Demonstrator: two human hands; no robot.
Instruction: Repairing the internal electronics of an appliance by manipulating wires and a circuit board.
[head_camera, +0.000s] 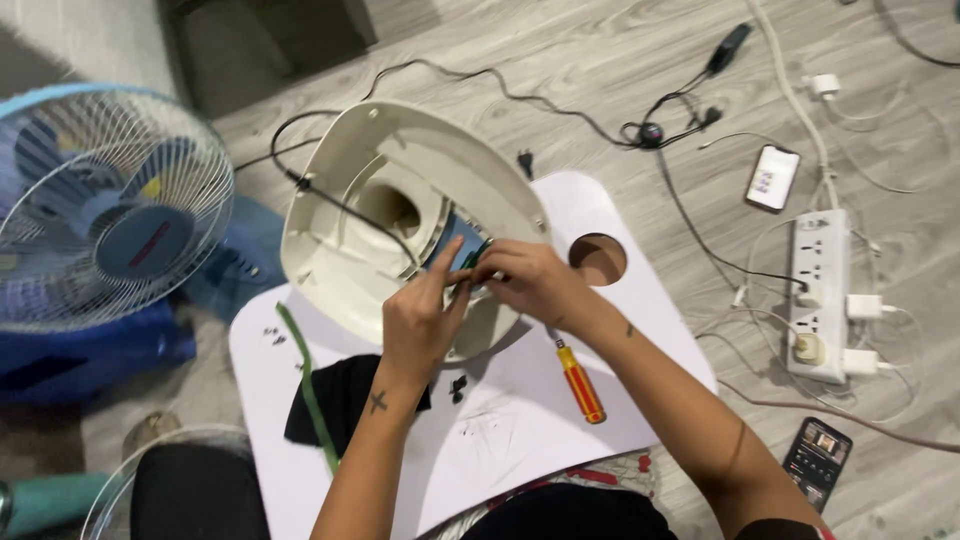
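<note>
On the white board across our lap, the cream fan base lies tipped on its side, its hollow underside facing us and its long axis running from the board's far-right edge toward the near left. Our hands meet at the base's right rim, above the middle of the board. Our left hand comes up from below with thumb and forefinger pinched on a small blue-green part set in the rim; our right hand reaches in from the right, fingers curled tight over the same spot, so both are about equally near it. What exactly the right fingers grip is hidden.

A black cord loops out of the base's cavity and off the board's far-left edge. Just right of our wrists, an orange-handled screwdriver lies on the board, pointing toward the base. A round hole in the board sits right of the base. Bare board lies near us; black cloth and small screws sit at its left side.
</note>
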